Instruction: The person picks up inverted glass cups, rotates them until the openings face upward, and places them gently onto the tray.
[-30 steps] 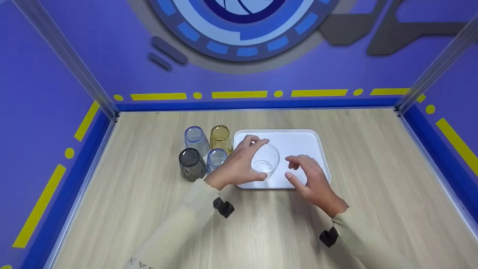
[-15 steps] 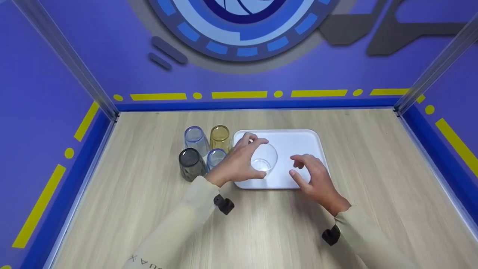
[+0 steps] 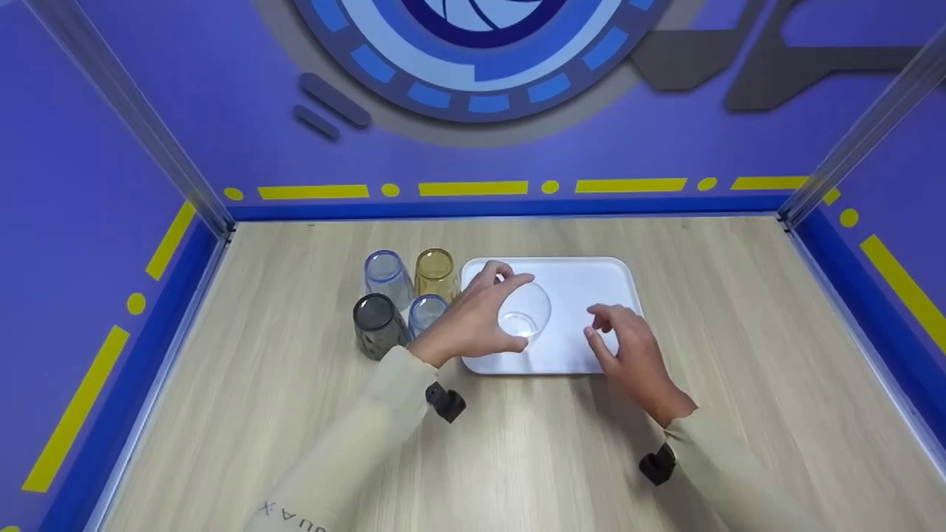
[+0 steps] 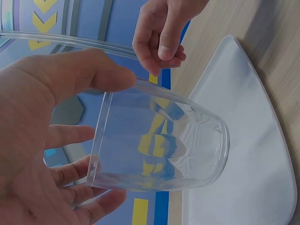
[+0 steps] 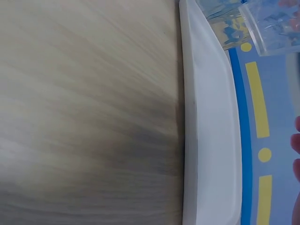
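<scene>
The clear glass [image 3: 528, 316] is held mouth up by the left hand [image 3: 477, 318], pinched near its rim between thumb and fingers, probably so that the base is left free. Below that hand lies the tray [image 3: 573, 295]; whether it is touched by the base cannot be told. To the left hand's right, the right hand [image 3: 634, 355] is poised, its fingers loosely bent, nothing being held. To the left hand's left, on the surface [image 3: 532, 451], the amber glass [image 3: 436, 272], far blue glass [image 3: 388, 275], near blue glass [image 3: 428, 310] and dark glass [image 3: 378, 324] are stood inverted, presumably for steadiness.

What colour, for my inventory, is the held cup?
Clear, colourless cup; shows best in the left wrist view.
</scene>
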`<state>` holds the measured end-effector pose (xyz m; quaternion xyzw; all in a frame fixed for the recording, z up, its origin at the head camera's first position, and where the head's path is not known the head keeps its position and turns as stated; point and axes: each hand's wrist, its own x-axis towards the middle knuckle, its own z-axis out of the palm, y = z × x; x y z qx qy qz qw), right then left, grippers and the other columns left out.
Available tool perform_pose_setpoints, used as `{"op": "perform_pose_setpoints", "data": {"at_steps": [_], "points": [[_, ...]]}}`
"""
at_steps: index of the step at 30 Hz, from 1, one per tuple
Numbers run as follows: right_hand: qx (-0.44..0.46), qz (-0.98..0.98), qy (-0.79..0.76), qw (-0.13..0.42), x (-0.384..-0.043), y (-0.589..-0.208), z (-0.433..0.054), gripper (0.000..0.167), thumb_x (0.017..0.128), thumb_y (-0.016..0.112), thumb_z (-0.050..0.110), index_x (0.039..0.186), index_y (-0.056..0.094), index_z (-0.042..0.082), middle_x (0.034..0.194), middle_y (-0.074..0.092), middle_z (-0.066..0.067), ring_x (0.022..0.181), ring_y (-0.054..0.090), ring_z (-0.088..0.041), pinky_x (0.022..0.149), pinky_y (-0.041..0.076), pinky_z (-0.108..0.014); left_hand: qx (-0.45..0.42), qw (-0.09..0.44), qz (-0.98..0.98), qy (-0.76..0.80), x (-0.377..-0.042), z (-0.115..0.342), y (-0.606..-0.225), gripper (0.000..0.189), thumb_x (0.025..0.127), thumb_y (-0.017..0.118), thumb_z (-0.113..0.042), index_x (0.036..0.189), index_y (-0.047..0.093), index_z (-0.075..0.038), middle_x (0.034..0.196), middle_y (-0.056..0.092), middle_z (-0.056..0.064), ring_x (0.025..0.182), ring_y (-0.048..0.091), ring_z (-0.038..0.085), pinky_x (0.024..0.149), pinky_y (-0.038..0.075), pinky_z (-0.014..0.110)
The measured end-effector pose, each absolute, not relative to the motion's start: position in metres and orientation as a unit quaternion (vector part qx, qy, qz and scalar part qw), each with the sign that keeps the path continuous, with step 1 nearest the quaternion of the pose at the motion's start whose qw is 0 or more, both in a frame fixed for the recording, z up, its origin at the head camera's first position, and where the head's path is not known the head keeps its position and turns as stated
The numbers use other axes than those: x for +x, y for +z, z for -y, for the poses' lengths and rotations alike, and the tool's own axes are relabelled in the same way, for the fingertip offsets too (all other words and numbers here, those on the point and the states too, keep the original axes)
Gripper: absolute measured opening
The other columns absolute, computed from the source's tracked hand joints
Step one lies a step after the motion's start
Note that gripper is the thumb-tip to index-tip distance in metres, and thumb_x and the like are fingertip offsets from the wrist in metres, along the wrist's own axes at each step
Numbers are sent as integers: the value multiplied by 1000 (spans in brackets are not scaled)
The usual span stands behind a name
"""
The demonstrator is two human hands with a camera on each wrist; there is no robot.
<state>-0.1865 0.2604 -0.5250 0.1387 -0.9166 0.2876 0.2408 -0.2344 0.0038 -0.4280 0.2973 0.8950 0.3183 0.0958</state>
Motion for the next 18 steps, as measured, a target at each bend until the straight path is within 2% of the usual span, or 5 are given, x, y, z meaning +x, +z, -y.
{"op": "perform_pose_setpoints", "data": {"at_steps": [10, 18], "points": [[115, 927, 263, 244, -189, -527, -265, 25, 89, 66, 13, 113, 61, 7, 89, 60, -4, 84, 56, -18, 75, 45, -36, 286, 92, -895, 331, -237, -4, -428, 81, 74, 80, -23, 145, 42, -24, 143, 35, 5, 119, 47, 19, 89, 50, 36], [71, 933, 246, 252, -191, -529, -269, 22, 90, 65, 13, 111, 60, 7, 89, 60, -6, 84, 55, -23, 75, 42, -37, 277, 73, -896, 338, -240, -5, -431, 79, 74, 80, -22, 144, 43, -22, 140, 36, 5, 118, 48, 21, 89, 50, 37]]}}
